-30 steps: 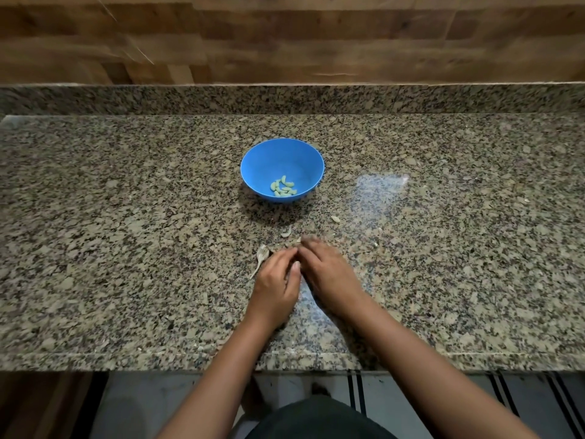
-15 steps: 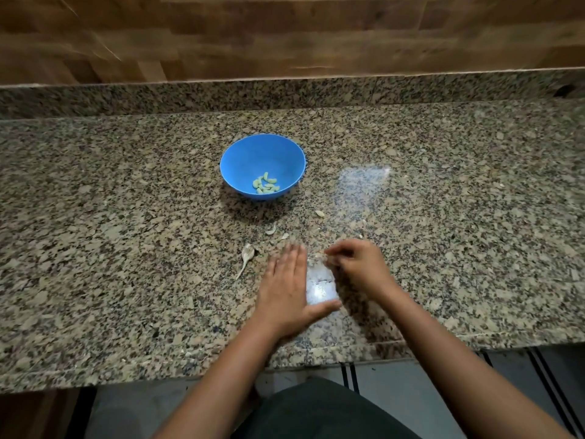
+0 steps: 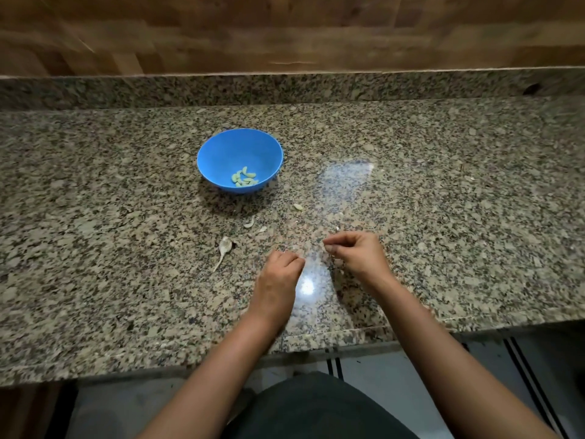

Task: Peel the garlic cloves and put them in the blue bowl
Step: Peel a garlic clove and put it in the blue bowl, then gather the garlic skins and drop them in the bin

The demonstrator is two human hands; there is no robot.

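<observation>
The speckled granite tabletop [image 3: 95,248] runs wide and mostly bare to both sides, its front edge just under the wrists. The blue bowl [image 3: 221,153] holds peeled cloves [image 3: 244,179] beyond both hands. Left hand [image 3: 278,280] curls loosely, contents unclear; right hand [image 3: 361,255] pinches something too small to identify. Skins [image 3: 224,247] lie between.

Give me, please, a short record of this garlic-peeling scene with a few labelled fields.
surface: speckled granite counter
blue bowl: upright, holds several peeled cloves
scraps: garlic stem and skin bits lie between bowl and hands
left hand: fingers curled, contents unseen
right hand: fingertips pinched together, contents unclear
</observation>
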